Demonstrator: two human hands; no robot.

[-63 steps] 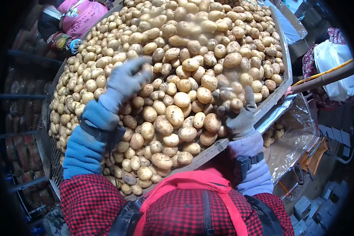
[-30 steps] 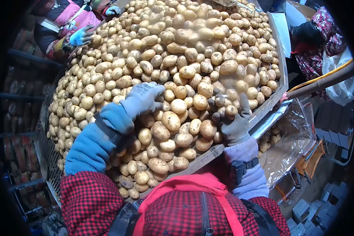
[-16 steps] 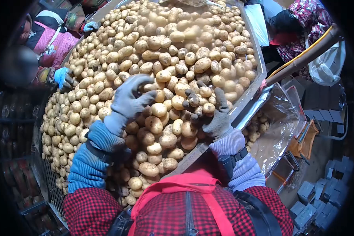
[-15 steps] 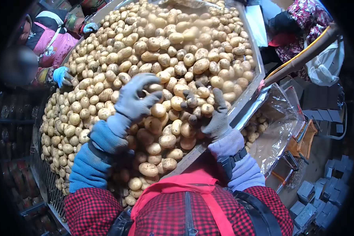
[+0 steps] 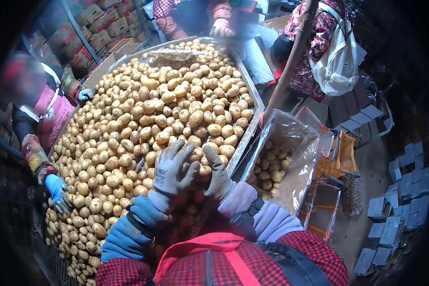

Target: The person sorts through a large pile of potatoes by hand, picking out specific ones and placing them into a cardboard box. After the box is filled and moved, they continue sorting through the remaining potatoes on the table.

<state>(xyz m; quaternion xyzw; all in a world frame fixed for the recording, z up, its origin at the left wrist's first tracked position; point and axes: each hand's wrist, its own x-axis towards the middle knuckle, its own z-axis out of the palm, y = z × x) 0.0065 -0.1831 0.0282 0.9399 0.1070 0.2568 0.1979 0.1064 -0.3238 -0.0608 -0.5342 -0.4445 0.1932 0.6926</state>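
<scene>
Seen from above, two gloved hands work close together at the near edge of a large heap of potatoes [image 5: 148, 107]. The left hand [image 5: 171, 172], in a grey glove below a blue sleeve, leans over the heap with fingers curved and moderately wide, a gap showing between them and the thumb. The right hand [image 5: 219, 176], in a grey glove below a lavender sleeve, is just beside it; one digit points up, but the rest are partly hidden, so whether it grips anything cannot be told. A pale potato [image 5: 205, 170] lies between the two hands. The potatoes fill a broad, angular bin [image 5: 257, 101] with a raised rim. To the right, a box lined with clear plastic [image 5: 298, 178] has more potatoes inside, near an orange bag-like item [image 5: 346, 151]. At the left side, a person in a pink apron [image 5: 52, 117] has one blue-gloved hand [image 5: 57, 193] on the heap's edge. Beyond the far rim, another person's hand [image 5: 222, 27] shows, and at upper right stands a person in patterned clothing with a white bag [image 5: 336, 71]. Grey blocks [image 5: 391, 229] cover part of the floor at lower right.
</scene>
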